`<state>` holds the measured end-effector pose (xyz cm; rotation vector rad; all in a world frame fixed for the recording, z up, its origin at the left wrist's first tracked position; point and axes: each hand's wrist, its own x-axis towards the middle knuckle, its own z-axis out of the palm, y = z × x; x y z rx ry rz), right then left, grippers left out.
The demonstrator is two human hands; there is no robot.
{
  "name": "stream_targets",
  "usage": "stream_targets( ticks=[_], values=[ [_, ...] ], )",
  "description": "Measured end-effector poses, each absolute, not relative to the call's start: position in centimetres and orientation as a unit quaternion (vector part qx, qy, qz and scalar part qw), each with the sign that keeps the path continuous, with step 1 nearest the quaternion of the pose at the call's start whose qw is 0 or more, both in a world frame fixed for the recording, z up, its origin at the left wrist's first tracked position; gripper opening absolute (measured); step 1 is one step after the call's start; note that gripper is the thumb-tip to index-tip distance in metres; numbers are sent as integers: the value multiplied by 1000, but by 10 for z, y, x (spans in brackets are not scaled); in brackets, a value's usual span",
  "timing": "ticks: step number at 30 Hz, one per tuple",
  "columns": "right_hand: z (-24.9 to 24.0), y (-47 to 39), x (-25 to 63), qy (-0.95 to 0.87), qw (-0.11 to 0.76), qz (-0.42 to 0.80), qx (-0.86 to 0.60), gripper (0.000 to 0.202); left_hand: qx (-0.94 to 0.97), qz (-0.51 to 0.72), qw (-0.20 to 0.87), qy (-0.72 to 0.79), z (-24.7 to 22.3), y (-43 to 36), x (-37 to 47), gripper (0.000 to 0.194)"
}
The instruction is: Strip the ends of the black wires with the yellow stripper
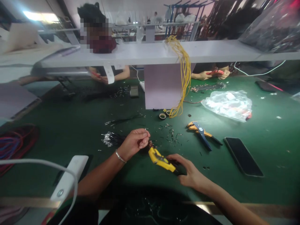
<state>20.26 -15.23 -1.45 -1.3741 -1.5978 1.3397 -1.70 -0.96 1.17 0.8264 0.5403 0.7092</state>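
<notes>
The right hand [191,172] had its fingers wrapped around the black handles of a yellow wire stripper [161,161], which was above the green tabletop [79,122], close to the middle of its near edge. The tool's head pointed away from that edge, just beside some copper-coloured wire ends [151,144]. The left hand [136,140] had thumb and fingertips drawn into a narrow pinch; whether a thin wire sat between them was too small to tell.

Partly under that hand, on the side toward the tabletop's left edge, lay a bundle of black wires [118,139] with silvery tips. These looked light, limp and easily scattered, so a single strand would be best pinched close to its end, sparing the fine tip. The stripper seemed stiff, sturdy and heavier, best held by its handles with fingers away from the head. Farther from the near edge lay loose clippings [173,136] and, toward the right edge, a blue-and-orange wire stripper [201,132].
</notes>
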Motion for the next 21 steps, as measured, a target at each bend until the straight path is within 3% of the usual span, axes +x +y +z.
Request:
stream_targets(
  ticks=[6,15,21],
  values=[
    [-7,-147,204,-368,469,688,-414,68,401,364,808,234,23,-14,-21,11],
    [-15,-125,181,-265,468,775,-333,60,419,369,785,269,25,-17,-21,15],
    [-24,-113,169,-266,453,760,-382,49,423,378,768,297,23,-14,-19,15]
  ],
)
